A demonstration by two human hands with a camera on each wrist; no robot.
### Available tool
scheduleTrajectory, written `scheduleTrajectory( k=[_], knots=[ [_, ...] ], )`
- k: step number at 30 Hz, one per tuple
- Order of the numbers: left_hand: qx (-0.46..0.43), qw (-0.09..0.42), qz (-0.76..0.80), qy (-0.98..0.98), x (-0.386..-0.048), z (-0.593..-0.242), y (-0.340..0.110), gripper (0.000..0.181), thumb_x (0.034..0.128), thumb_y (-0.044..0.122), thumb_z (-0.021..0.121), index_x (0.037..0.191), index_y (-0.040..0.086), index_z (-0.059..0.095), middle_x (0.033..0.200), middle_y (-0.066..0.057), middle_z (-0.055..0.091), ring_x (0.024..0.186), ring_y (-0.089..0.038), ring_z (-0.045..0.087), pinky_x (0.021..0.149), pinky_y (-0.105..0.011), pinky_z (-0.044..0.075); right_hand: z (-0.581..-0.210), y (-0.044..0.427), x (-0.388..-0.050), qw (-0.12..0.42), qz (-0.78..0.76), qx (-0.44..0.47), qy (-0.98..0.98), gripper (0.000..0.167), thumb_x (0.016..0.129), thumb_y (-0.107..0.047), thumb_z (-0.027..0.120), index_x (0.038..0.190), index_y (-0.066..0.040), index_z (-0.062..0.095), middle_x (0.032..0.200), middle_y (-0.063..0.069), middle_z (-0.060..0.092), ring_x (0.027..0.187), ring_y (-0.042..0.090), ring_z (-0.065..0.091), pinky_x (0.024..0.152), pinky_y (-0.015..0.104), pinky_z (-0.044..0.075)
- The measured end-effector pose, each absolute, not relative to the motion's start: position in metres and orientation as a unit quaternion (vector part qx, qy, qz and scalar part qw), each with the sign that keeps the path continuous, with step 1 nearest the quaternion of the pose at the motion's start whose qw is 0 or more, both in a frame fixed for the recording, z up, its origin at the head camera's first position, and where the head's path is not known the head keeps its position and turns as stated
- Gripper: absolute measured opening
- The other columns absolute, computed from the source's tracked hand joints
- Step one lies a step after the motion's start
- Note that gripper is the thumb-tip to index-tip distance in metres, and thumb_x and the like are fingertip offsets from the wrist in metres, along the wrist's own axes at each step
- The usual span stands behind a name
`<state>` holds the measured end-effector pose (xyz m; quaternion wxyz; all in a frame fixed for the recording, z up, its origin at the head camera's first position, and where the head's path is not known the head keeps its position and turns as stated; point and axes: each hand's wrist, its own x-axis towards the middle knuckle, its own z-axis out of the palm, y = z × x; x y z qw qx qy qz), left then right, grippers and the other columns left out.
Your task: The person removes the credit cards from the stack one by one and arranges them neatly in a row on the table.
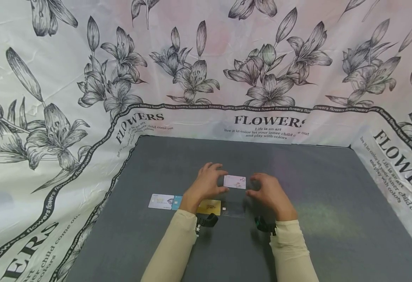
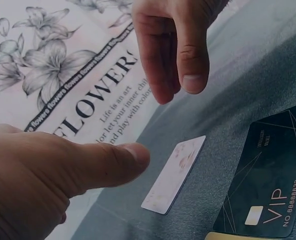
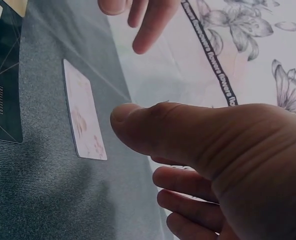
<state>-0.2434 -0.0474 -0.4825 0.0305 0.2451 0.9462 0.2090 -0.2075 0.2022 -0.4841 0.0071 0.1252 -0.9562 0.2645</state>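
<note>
A pale pink card (image 1: 235,181) with a small floral print lies flat on the dark grey table, between both hands. My left hand (image 1: 207,181) hovers at its left side, thumb and fingers spread apart and holding nothing. On the other side, my right hand (image 1: 270,192) is held with fingers loosely bent, apart from the card. Both wrist views show a gap between the thumbs and the card. Nearer to me, a black VIP card (image 2: 268,175) lies beside a gold card (image 1: 211,207). The left wrist partly covers the row of cards.
Further left in the row are a blue card (image 1: 176,202) and a white card (image 1: 160,201). Flower-printed cloth (image 1: 191,121) borders the dark table (image 1: 333,250) at the back and both sides. Each wrist wears a dark band.
</note>
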Motion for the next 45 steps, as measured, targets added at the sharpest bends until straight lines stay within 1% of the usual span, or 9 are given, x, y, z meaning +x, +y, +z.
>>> scheduleTrajectory(
  k=[5, 10, 17, 23, 26, 31, 39, 45],
  knots=[
    [0.241, 0.024, 0.210, 0.947, -0.251, -0.487, -0.045, 0.057, 0.0989, 0.036, 0.085, 0.150, 0.018, 0.068, 0.170, -0.010, 0.048, 0.163, -0.043, 0.033, 0.132, -0.062, 0.031, -0.489, 0.204, -0.214, 0.015, 0.268, 0.124, -0.955, 0.050, 0.091, -0.014, 0.088, 0.132, 0.010, 0.072, 0.144, 0.031, 0.067, 0.137, 0.052, 0.061, 0.114, 0.066, 0.049],
    [0.241, 0.029, 0.204, 0.948, -0.256, -0.490, -0.044, 0.057, 0.0985, 0.037, 0.085, 0.150, 0.019, 0.068, 0.170, -0.010, 0.049, 0.162, -0.044, 0.034, 0.132, -0.060, 0.032, -0.497, 0.205, -0.220, 0.023, 0.267, 0.132, -0.954, 0.051, 0.089, -0.014, 0.090, 0.130, 0.011, 0.072, 0.142, 0.031, 0.068, 0.135, 0.052, 0.063, 0.114, 0.066, 0.050],
    [0.243, 0.047, 0.212, 0.946, -0.265, -0.495, -0.042, 0.056, 0.0981, 0.034, 0.085, 0.149, 0.016, 0.069, 0.168, -0.013, 0.051, 0.160, -0.045, 0.037, 0.131, -0.060, 0.033, -0.506, 0.204, -0.231, 0.006, 0.283, 0.117, -0.952, 0.052, 0.091, -0.014, 0.088, 0.134, 0.010, 0.071, 0.145, 0.030, 0.067, 0.139, 0.051, 0.060, 0.117, 0.065, 0.048],
    [0.249, 0.059, 0.219, 0.941, -0.274, -0.501, -0.041, 0.056, 0.0976, 0.029, 0.086, 0.148, 0.012, 0.069, 0.166, -0.018, 0.052, 0.160, -0.044, 0.039, 0.132, -0.058, 0.032, -0.514, 0.203, -0.240, -0.002, 0.291, 0.112, -0.950, 0.051, 0.091, -0.013, 0.088, 0.133, 0.010, 0.071, 0.143, 0.031, 0.067, 0.137, 0.051, 0.062, 0.117, 0.065, 0.048],
    [0.252, 0.065, 0.220, 0.940, -0.278, -0.504, -0.041, 0.055, 0.0977, 0.027, 0.086, 0.148, 0.011, 0.069, 0.165, -0.019, 0.053, 0.160, -0.043, 0.038, 0.132, -0.057, 0.032, -0.517, 0.203, -0.244, -0.004, 0.290, 0.111, -0.950, 0.049, 0.090, -0.012, 0.088, 0.131, 0.009, 0.072, 0.143, 0.031, 0.067, 0.137, 0.051, 0.062, 0.117, 0.064, 0.048],
    [0.246, 0.079, 0.211, 0.943, -0.281, -0.505, -0.041, 0.056, 0.0976, 0.027, 0.086, 0.149, 0.012, 0.069, 0.168, -0.017, 0.050, 0.160, -0.044, 0.037, 0.131, -0.057, 0.034, -0.522, 0.203, -0.248, 0.000, 0.281, 0.126, -0.951, 0.049, 0.088, -0.012, 0.089, 0.129, 0.009, 0.074, 0.143, 0.034, 0.065, 0.136, 0.053, 0.061, 0.117, 0.065, 0.047],
    [0.220, 0.105, 0.200, 0.949, -0.282, -0.505, -0.040, 0.058, 0.0973, 0.030, 0.087, 0.150, 0.016, 0.068, 0.172, -0.014, 0.043, 0.161, -0.047, 0.032, 0.129, -0.063, 0.035, -0.527, 0.202, -0.251, -0.013, 0.275, 0.123, -0.953, 0.054, 0.089, -0.016, 0.090, 0.134, 0.007, 0.072, 0.151, 0.036, 0.058, 0.142, 0.056, 0.056, 0.118, 0.067, 0.045],
    [0.210, 0.104, 0.185, 0.954, -0.283, -0.509, -0.037, 0.054, 0.0975, 0.031, 0.086, 0.148, 0.018, 0.071, 0.172, -0.014, 0.044, 0.160, -0.046, 0.035, 0.128, -0.064, 0.035, -0.527, 0.200, -0.253, -0.013, 0.266, 0.122, -0.956, 0.052, 0.090, -0.015, 0.089, 0.134, 0.007, 0.073, 0.152, 0.036, 0.057, 0.142, 0.056, 0.055, 0.119, 0.066, 0.045]
  ],
)
